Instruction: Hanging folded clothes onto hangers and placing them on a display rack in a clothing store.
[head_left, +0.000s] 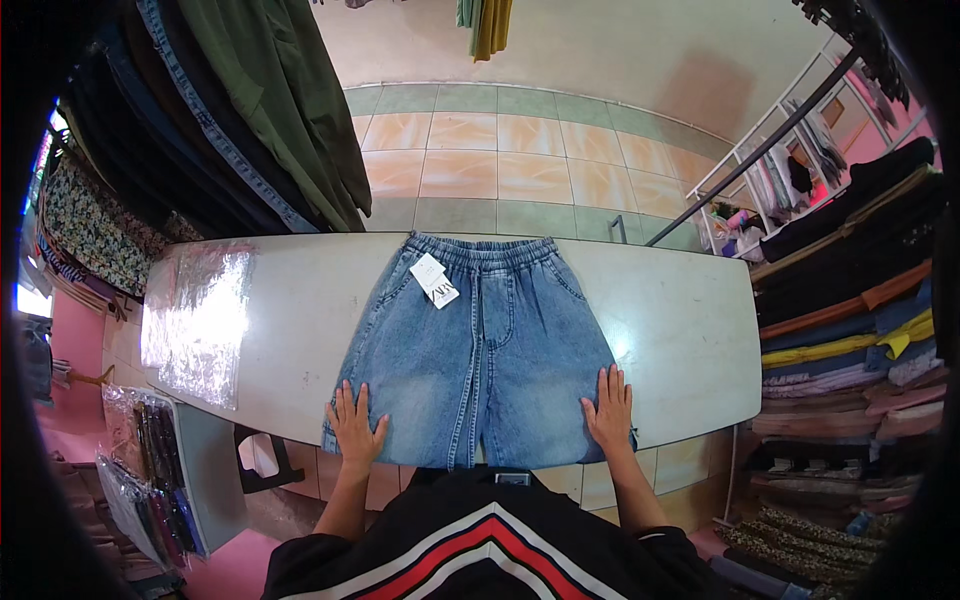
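A pair of blue denim shorts (427, 360) lies spread flat on the white table (682, 330), its gathered elastic waistband on the far side. Long denim drawstrings (465, 375) hang down the front towards me. Two white paper tags (435, 281), one bearing printing, rest near the pocket on the left. My left hand (354, 427) lies flat on the left leg close to its hem, fingers apart. On the outer edge of the right leg, my right hand (609, 411) rests palm down, holding nothing. Both leg hems reach the near table edge.
A shiny clear plastic bag (199, 322) lies on the table's left end. Hanging trousers (277, 97) crowd the far left. Folded garments (847, 375) are stacked along the right, below a dark metal rail (750, 154). Packaged clothes (157, 465) stand at the lower left.
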